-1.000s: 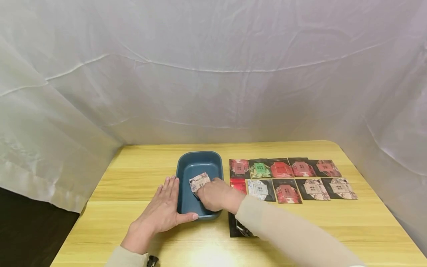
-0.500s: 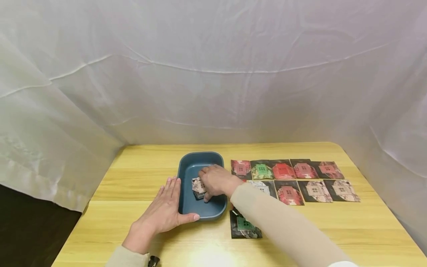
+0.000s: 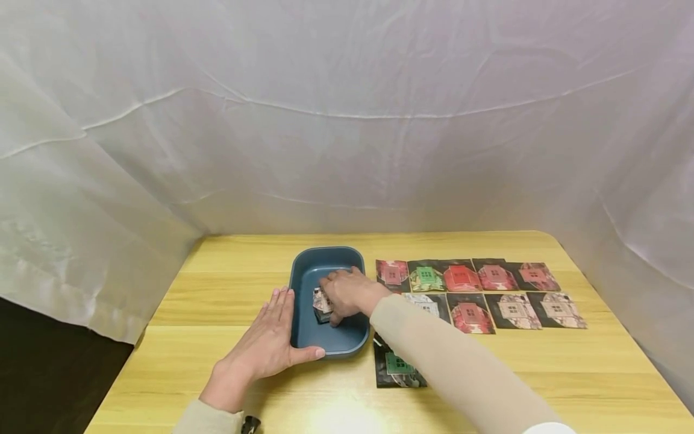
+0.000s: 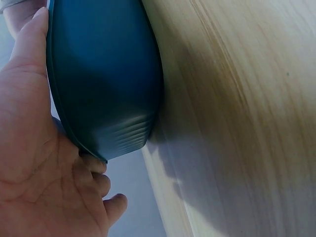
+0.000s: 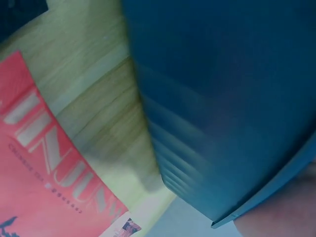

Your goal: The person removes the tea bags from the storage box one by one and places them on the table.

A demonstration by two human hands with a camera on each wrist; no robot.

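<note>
A blue rectangular bin (image 3: pixel 300 325) stands on the table; its outer wall (image 4: pixel 108 74) fills much of the left wrist view. My left hand (image 3: pixel 265 346) rests against the bin's left side and near corner, fingers extended, thumb along the near rim. Inside the bin, my right hand (image 3: pixel 349 294) holds a small patterned tea sachet (image 3: pixel 321 300), its thumb at the near edge and fingers at the far side. Much of the sachet is covered by the hand. Darker packaging shows beneath it. In the right wrist view only part of the right hand (image 5: pixel 281 207) appears, past the rim.
Right of the bin, two rows of tea sachets (image 3: pixel 470 313) lie flat on the wooden table (image 3: pixel 542 367). A dark sachet with a green label (image 3: pixel 398 366) lies nearer, partly under the right sleeve. A red sachet (image 5: pixel 49 163) lies beside the bin. A pale curtain (image 3: pixel 347 150) hangs behind.
My right hand has shifted over the sachet in the bin, from its near right side to its far right side, covering more of it. The left hand stays put.
</note>
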